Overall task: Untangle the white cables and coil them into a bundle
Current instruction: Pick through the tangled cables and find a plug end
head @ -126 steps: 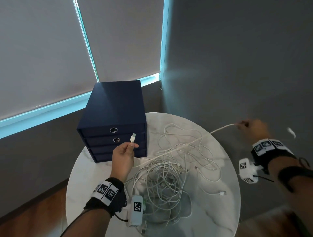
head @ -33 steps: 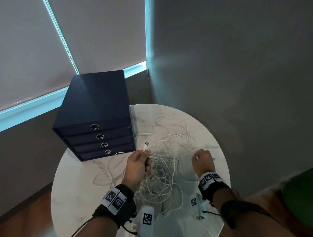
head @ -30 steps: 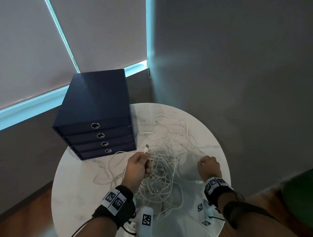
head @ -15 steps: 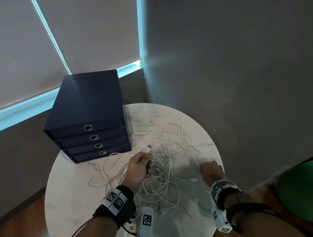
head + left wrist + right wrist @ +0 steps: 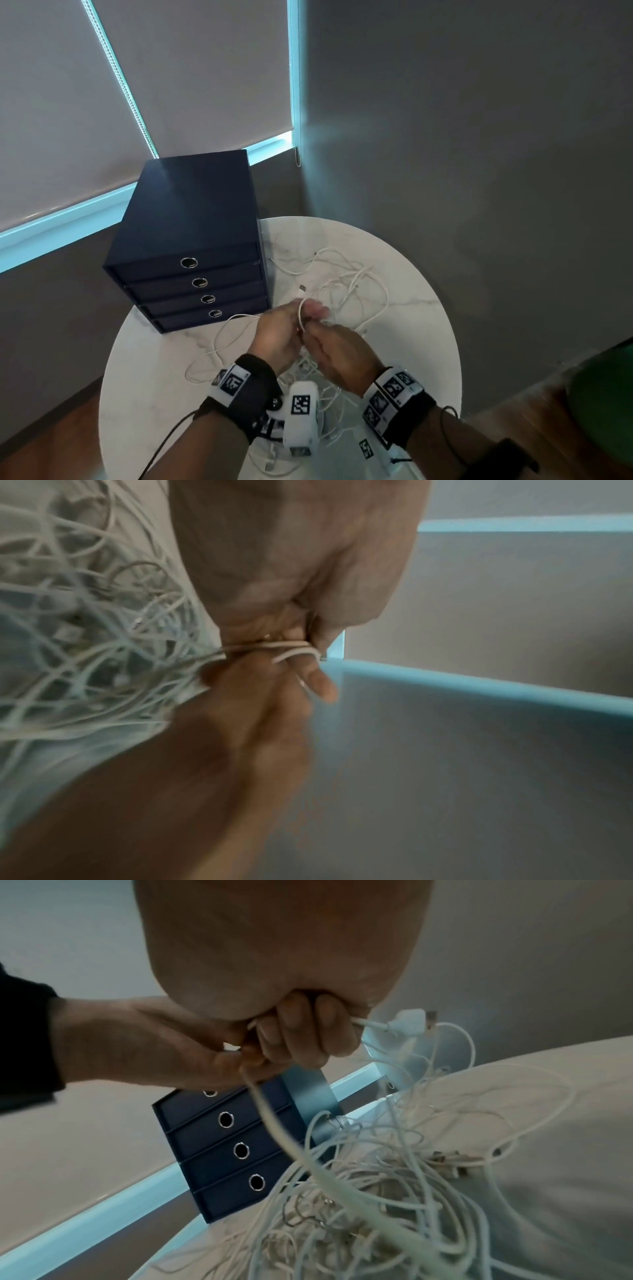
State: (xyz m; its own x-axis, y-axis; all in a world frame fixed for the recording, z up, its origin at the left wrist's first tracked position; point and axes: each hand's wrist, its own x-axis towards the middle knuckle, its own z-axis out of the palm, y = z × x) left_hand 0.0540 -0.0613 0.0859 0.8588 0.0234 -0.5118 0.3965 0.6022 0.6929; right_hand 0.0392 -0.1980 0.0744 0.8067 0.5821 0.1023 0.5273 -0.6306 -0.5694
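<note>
Several white cables (image 5: 346, 284) lie tangled on a round white marble table (image 5: 418, 329). My hands meet just above the heap. The left hand (image 5: 284, 329) grips one white cable near its end, and the USB plug (image 5: 302, 290) sticks out past its fingers. A short loop of that cable (image 5: 300, 313) arches between the hands. My right hand (image 5: 337, 354) pinches the same cable against the left. In the right wrist view the plug (image 5: 411, 1023) points right, and the cable (image 5: 274, 1123) hangs down into the tangle (image 5: 377, 1191). The left wrist view is blurred, with the cable (image 5: 284, 645) crossing both hands.
A dark blue drawer box (image 5: 191, 222) with ring pulls stands at the table's back left, close to the cables. One cable loop (image 5: 212, 349) trails across the table in front of it. Grey walls and a window blind stand behind the table. Wooden floor lies below.
My right hand came in from the table's right edge to the left hand and now pinches the cable there. The left hand kept its grip on the plug end.
</note>
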